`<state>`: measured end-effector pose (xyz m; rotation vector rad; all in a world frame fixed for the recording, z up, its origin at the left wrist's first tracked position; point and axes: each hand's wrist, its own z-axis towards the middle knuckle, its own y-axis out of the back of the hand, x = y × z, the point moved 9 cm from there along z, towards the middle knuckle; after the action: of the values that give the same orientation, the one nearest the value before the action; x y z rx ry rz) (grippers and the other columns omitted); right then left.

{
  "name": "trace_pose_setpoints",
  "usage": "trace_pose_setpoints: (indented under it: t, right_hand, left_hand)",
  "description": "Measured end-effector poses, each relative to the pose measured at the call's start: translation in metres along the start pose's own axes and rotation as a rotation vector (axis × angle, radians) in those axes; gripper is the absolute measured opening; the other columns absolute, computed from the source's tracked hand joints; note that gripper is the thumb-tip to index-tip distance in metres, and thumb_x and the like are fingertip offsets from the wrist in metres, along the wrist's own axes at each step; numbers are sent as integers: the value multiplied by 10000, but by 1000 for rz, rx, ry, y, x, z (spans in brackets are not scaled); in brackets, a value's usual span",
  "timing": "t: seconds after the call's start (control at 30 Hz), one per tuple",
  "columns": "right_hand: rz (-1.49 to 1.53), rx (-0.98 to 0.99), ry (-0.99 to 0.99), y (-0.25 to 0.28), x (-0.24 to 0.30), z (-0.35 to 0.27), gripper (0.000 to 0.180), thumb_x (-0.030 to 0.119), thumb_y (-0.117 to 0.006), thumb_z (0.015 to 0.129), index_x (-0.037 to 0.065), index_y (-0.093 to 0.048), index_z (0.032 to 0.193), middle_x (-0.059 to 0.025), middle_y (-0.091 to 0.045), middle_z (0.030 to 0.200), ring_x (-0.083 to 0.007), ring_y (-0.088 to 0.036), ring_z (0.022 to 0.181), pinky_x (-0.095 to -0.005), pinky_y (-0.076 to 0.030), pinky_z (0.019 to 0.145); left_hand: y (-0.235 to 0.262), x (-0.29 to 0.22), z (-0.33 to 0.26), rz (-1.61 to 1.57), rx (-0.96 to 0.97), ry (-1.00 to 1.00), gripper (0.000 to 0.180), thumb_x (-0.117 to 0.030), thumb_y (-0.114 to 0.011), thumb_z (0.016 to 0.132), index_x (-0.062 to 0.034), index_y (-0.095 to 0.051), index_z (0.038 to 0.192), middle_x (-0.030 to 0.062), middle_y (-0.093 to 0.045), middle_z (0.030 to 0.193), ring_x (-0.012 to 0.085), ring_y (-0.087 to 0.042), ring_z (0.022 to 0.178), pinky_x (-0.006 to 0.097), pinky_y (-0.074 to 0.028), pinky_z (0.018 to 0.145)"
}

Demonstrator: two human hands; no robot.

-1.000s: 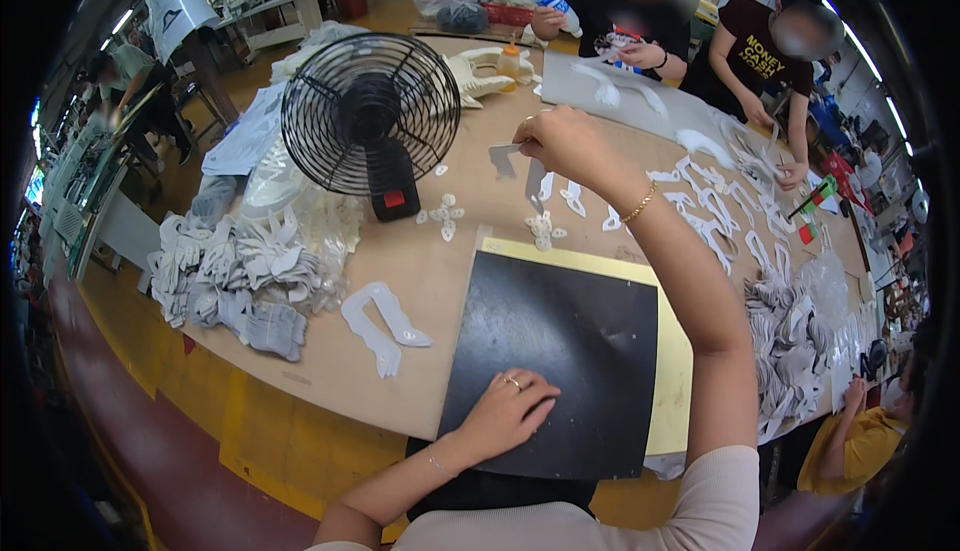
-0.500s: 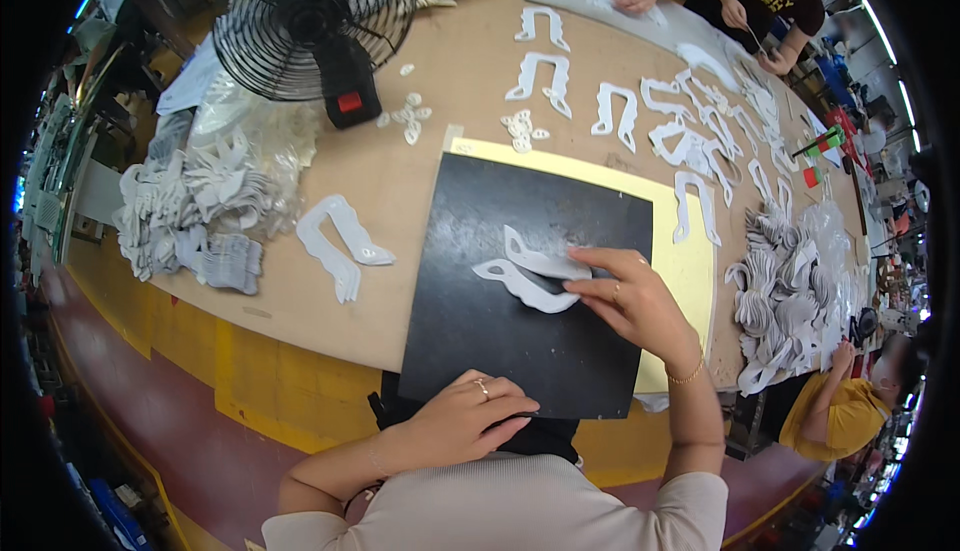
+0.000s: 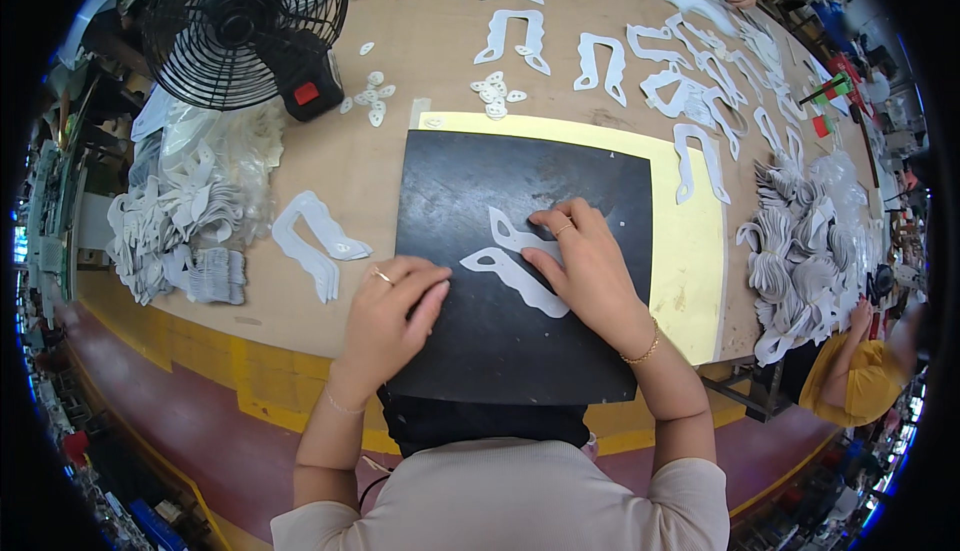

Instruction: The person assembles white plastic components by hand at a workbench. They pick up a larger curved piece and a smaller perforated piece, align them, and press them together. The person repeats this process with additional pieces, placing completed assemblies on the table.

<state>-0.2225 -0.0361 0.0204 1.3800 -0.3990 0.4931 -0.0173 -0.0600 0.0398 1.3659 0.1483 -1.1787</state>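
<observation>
The left hand (image 3: pixel 390 313), grip loose and empty, has shifted from the black mat's (image 3: pixel 450 176) near edge to its left edge, apparently bringing both hands to the white cutout (image 3: pixel 525 286) mid-mat, where the right hand's (image 3: pixel 597 273) grip rests, fingers parted.

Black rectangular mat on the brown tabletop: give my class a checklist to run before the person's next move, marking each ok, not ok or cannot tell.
1. White flat two-legged piece on the black rectangular mat: ok.
2. Bare right hand at the piece: ok, partly covering it.
3. Bare left hand holding the piece: not ok, fingertips short of it.
4. Mat wholly on the brown tabletop: not ok, near edge overhangs.
5. Cluster of small white ovals off the mat: ok, past the pale yellow sheet.
6. Piece's underside clean: cannot tell.
</observation>
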Motion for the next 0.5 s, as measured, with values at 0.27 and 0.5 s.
trace_pose_setpoints:
  t: [0.27, 0.5]
  right_hand:
    - [-38, 106, -153, -14, -4, 7, 333, 200, -810, 841, 64, -674, 1112, -101, -628, 1036, -312, -597, 978, -447, -430, 929]
    - [21, 62, -146, -15, -2, 5, 199, 131, -793, 842, 76, -691, 1003, -72, -650, 936, -295, -593, 955, -428, -414, 873]
  left_hand:
    - [35, 78, 55, 37, -87, 202, 176, -117, -692, 931, 6, -736, 1049, 132, -694, 1003, 281, -682, 872, 372, -522, 763]
    - [39, 157, 113, 155, -157, 304, 217, -121, -720, 892, 36, -736, 1041, 164, -683, 990, 301, -689, 878, 408, -533, 817]
